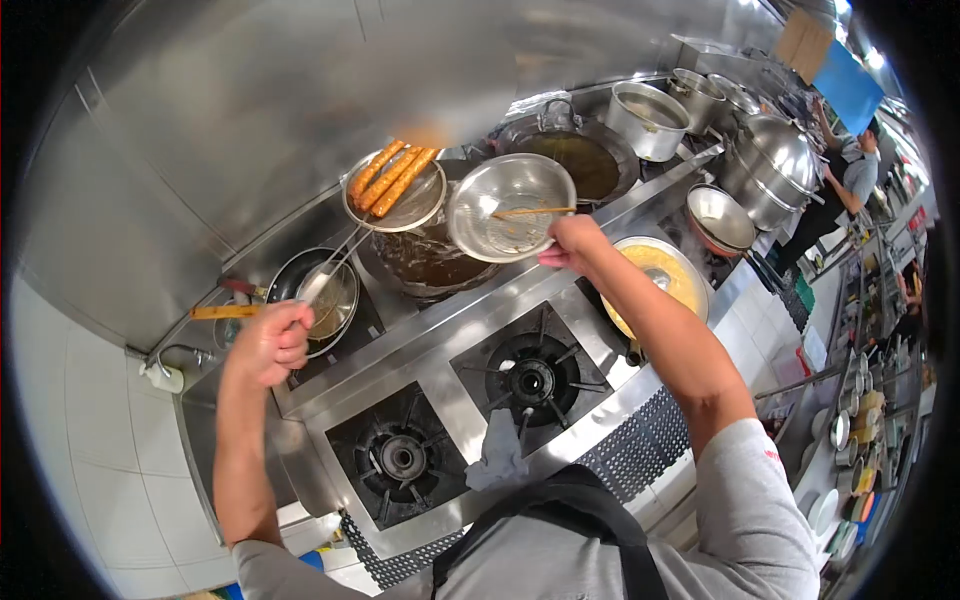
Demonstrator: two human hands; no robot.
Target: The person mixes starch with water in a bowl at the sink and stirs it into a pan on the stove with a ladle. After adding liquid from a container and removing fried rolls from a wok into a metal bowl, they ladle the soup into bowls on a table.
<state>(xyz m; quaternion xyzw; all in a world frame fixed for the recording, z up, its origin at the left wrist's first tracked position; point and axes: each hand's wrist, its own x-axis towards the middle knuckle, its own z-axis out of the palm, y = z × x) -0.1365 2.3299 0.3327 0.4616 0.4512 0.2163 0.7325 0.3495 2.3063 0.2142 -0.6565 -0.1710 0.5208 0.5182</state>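
Note:
My left hand (272, 342) is closed round the handle of a wire strainer (413, 205), on which several long golden-brown fried pieces (394, 178) lie. The strainer is over the left side of a wok of dark oil (430, 262). My right hand (577, 245) grips the rim of a perforated metal bowl (511, 180), tilted beside the strainer and partly above the same wok. A thin wooden stick (533, 211) crosses the bowl near my right hand. Below my left hand's strainer is a black pan (335, 295) with a ladle or bowl in it.
Two burners (531, 381) are nearest my body, with a grey cloth (498, 455) between them. A second oil wok (585, 165) stands behind. To the right are a pan of yellow liquid (668, 283), steel pots (648, 120) and a steamer (768, 170). Another person (858, 177) stands far right.

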